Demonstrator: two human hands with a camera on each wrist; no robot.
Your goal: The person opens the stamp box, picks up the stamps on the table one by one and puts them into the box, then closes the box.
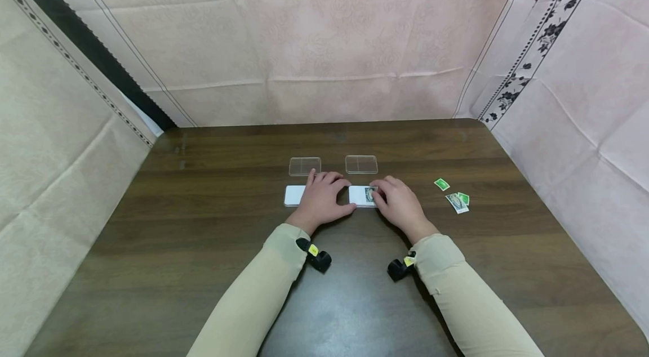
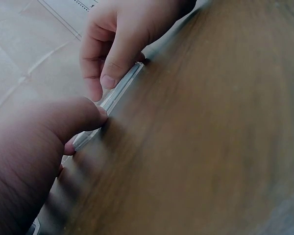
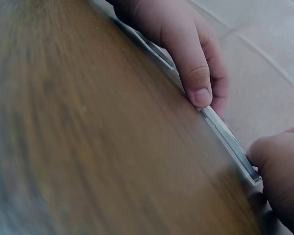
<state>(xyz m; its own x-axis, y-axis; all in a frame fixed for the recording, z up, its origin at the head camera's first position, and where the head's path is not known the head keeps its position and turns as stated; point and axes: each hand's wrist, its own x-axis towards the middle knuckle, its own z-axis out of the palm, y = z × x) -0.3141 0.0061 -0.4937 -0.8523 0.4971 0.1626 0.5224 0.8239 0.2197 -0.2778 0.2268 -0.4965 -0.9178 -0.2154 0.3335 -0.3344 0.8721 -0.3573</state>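
A flat white case [image 1: 358, 196] with clear edges lies on the table, a small greyish-green picture card [image 1: 369, 195] at its right end. My left hand [image 1: 324, 199] holds the left end of this case, thumb at the near edge and fingers at the far edge. With thumb and forefinger, my right hand [image 1: 403, 206] pinches the small card over the case. In the right wrist view, the left thumb [image 3: 201, 97] presses the case's near edge. A second white case [image 1: 293, 196] lies left, partly under the left hand.
Two clear plastic lids, a left lid [image 1: 305, 165] and a right lid [image 1: 361, 164], lie behind the cases. To the right are a few loose cards: a green card [image 1: 442, 184] and a greyish picture card [image 1: 457, 203] overlapping another green one. Pale cloth [image 1: 324, 53] hangs around the wooden table [image 1: 228, 177].
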